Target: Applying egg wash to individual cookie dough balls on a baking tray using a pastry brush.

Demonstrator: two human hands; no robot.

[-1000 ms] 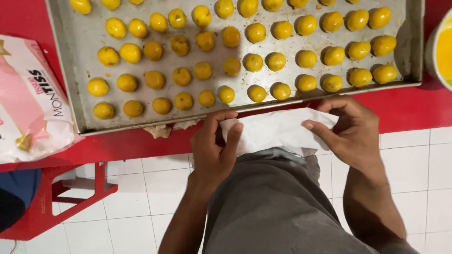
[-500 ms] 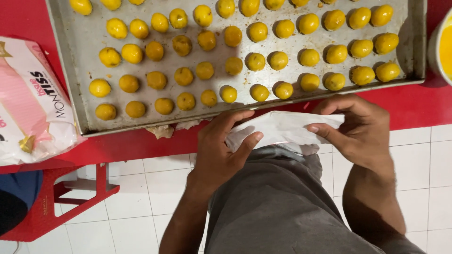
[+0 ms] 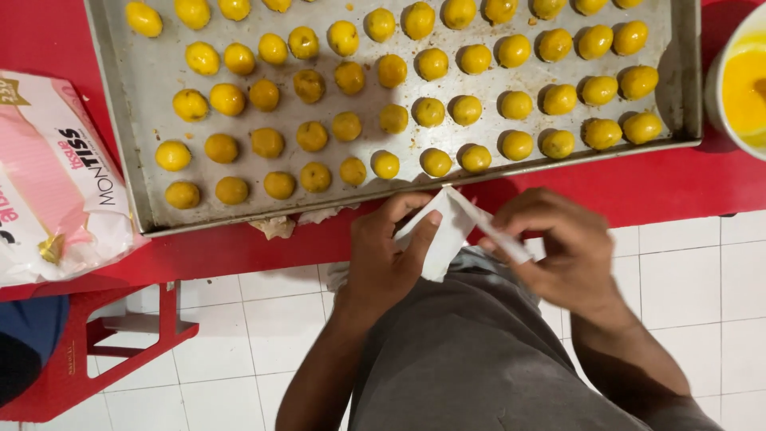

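Observation:
Both my hands hold one white tissue (image 3: 447,227) over my lap, just below the edge of the red table (image 3: 678,183). My left hand (image 3: 383,259) pinches its left part between thumb and fingers. My right hand (image 3: 558,251) grips the right end, and the tissue is folded into a narrow peaked strip between them. Just beyond my hands lies a metal baking tray (image 3: 140,104) filled with several rows of small yellow dough balls (image 3: 435,162).
A pink and white tissue pack (image 3: 52,183) lies on the table at left. A white bowl of yellow liquid (image 3: 742,84) stands at the right edge. Crumpled tissue scraps (image 3: 275,226) stick out under the tray's front. A red stool (image 3: 96,351) stands on the white tiled floor.
The tissue, spread wide between my hands a second ago, is now folded narrower. My right hand has moved left toward my left hand. The view has shifted slightly.

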